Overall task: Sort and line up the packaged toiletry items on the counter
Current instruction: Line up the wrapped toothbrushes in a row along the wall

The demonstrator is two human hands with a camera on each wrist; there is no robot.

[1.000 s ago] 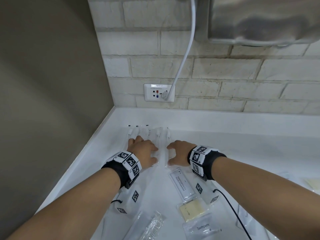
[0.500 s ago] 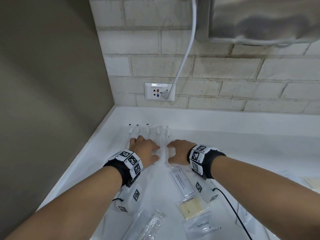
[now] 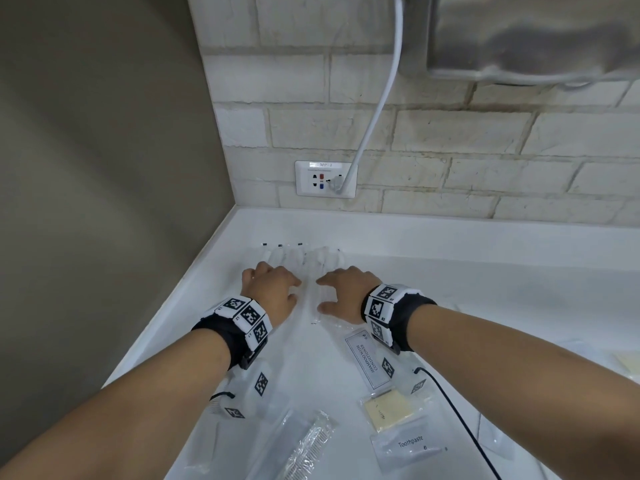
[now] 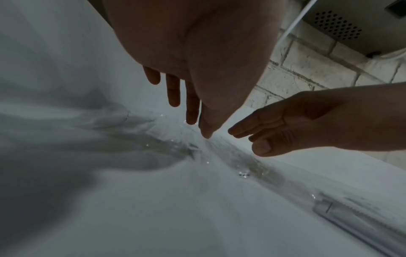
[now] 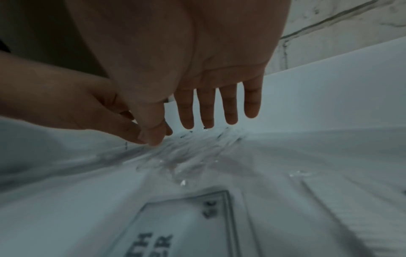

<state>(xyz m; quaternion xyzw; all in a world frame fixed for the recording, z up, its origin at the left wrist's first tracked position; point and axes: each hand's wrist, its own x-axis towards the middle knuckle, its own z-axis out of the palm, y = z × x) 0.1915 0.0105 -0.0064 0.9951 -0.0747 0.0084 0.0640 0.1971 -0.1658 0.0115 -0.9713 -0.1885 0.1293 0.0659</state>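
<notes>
Clear packets: row near the counter's back left corner, position unchanged from a second ago. Left hand and right hand: still palm-down either side of the row, fingers straight, gripping nothing, thumb tips on wrappers.

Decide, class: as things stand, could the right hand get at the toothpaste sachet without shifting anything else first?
Probably yes. The toothpaste sachet lies uncovered on the counter, nearer the person than the right hand, which holds nothing. Drawing the hand back should reach it, passing over the shampoo packet.
</notes>
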